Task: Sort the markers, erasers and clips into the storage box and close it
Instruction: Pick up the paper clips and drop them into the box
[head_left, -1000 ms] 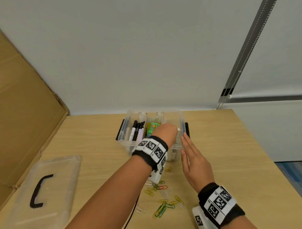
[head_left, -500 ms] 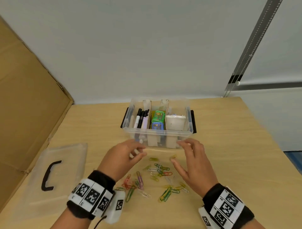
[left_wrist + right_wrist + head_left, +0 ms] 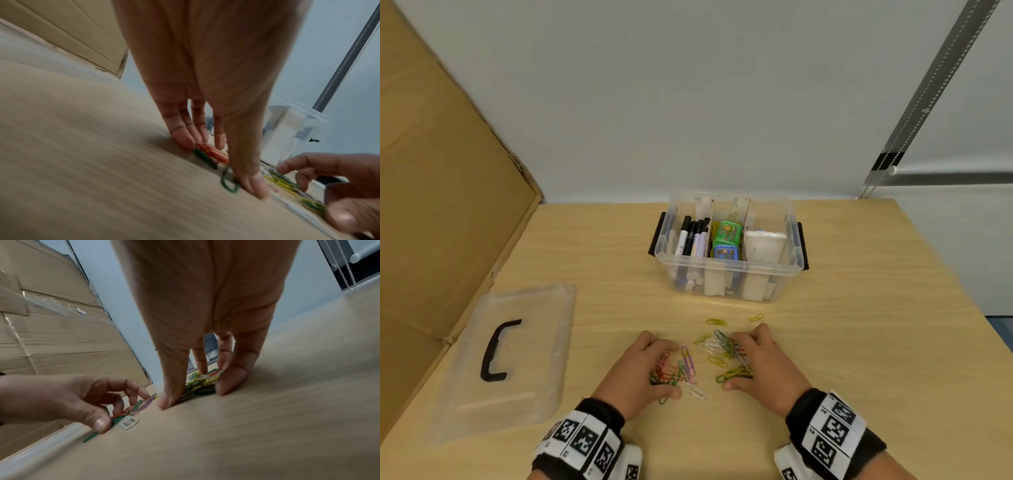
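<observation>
Clips (image 3: 707, 363) lie scattered on the table (image 3: 859, 342) betw. your two hands, short of the storage box (image 3: 729, 270). Your left hand (image 3: 640, 373) is curled over the red/green/pink bunch, fingertips (image 3: 183, 139) and thumb down on the wood around it. Your right hand (image 3: 763, 366) cups the yellow/green bunch the same way, thumb and fingers closing on the pile. Both look like raking grips, not yet lifted; can't tell how many clips are really caught.

Risks, as I judge them: thin wire lies flat on the wood, so your fingers may slide over some and leave them. Linked clips may dangle and drop on the way to the box. A white clip (image 3: 698, 392) sits just outside your left thumb, and two yellow ones (image 3: 736, 320) lie beyond your right fingertips, toward the box; both are easy to miss.

Further out: the box stands open ahead of both hands, w/ markers (image 3: 691, 236) in its left section, green and blue items in the middle, a white cup in the right. Nothing blocks the path to it. The lid (image 3: 517, 359) lies well off to your left, beside the cardboard (image 3: 431, 205).
</observation>
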The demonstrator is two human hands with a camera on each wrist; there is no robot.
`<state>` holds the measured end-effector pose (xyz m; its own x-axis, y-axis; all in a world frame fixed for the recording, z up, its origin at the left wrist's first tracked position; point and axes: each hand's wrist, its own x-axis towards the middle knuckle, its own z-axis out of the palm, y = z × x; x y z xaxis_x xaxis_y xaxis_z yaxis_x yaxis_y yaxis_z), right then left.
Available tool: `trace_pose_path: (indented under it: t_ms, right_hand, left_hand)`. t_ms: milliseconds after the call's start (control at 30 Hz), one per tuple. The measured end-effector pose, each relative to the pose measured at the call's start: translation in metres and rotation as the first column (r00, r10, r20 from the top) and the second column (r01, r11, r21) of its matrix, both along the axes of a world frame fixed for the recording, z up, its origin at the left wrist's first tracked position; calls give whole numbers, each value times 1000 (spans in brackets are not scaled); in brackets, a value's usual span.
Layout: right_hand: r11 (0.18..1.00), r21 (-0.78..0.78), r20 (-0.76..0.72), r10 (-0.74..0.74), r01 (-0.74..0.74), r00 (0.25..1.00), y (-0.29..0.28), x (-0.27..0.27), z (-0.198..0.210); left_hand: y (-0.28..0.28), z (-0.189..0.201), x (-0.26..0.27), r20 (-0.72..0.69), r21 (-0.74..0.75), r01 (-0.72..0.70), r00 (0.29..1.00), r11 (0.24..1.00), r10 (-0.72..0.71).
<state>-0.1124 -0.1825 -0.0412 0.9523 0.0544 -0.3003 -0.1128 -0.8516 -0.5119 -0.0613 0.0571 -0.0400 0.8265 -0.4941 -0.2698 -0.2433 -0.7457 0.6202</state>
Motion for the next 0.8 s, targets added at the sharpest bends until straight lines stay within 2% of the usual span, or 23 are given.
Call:
trace_pose_path:
  t_ms: [133,233,367,533,700,800]
  right_hand:
    - [1000,-9,47,3,-3,999,11,9,3]
    - [993,-110,87,47,-37,995,18,11,5]
    - [958,-276,81,105,-79,991,29,14,10]
    - [904,-407,70,175,-132,982,39,20,15]
    - [873,-454,79,239,-178,968,40,27,16]
    - [911,-386,100,198,-145,975,31,32,13]
  left_hand:
    - [-8,0,8,53,-19,39,998,999,-38]
    - [-15,4,12,116,20,68,991,997,-70]
    - [-25,13,15,205,188,117,966,975,-156]
    - [-41,19,13,263,455,152,918,877,-296]
    - [-49,21,13,255,542,134,914,830,-315]
    - [-50,20,13,271,551,118,911,826,-310]
